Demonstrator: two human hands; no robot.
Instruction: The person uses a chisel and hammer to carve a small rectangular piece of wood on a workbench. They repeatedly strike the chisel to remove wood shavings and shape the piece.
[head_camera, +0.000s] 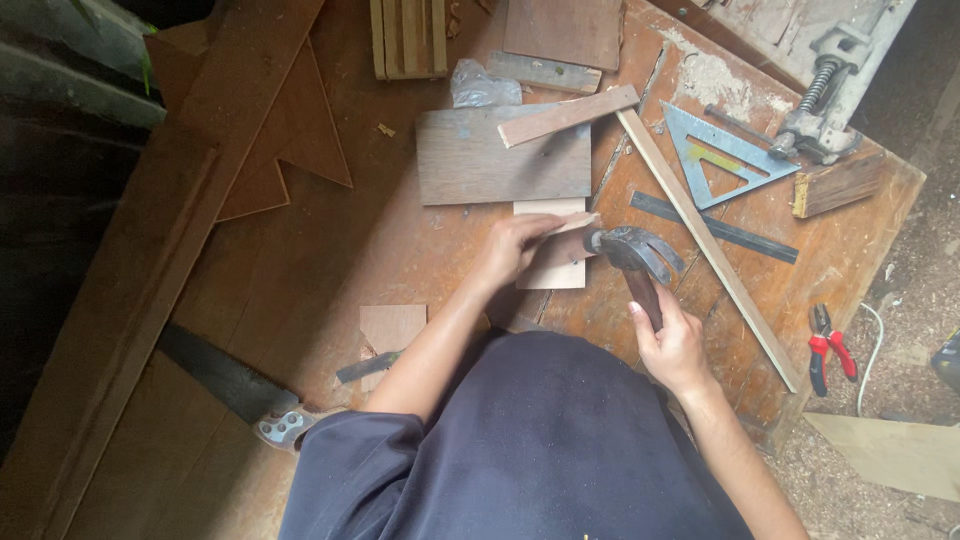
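My right hand (673, 345) grips the dark wooden handle of a claw hammer (632, 255), whose steel head lies close to the end of a thin wooden stick (570, 224). My left hand (515, 250) pinches that stick and holds it down over a small pale wooden board (553, 272) on the workbench (330, 250). The hammer head sits just right of the stick's tip; whether they touch I cannot tell.
A larger grey-brown board (500, 160) with a strip (567, 116) on it lies behind. A long slat (705, 245), metal triangle square (722, 155), flat ruler (712, 227), clamp (825, 95), red pliers (828, 348), hand saw (230, 385) and chisel (368, 367) surround the hands.
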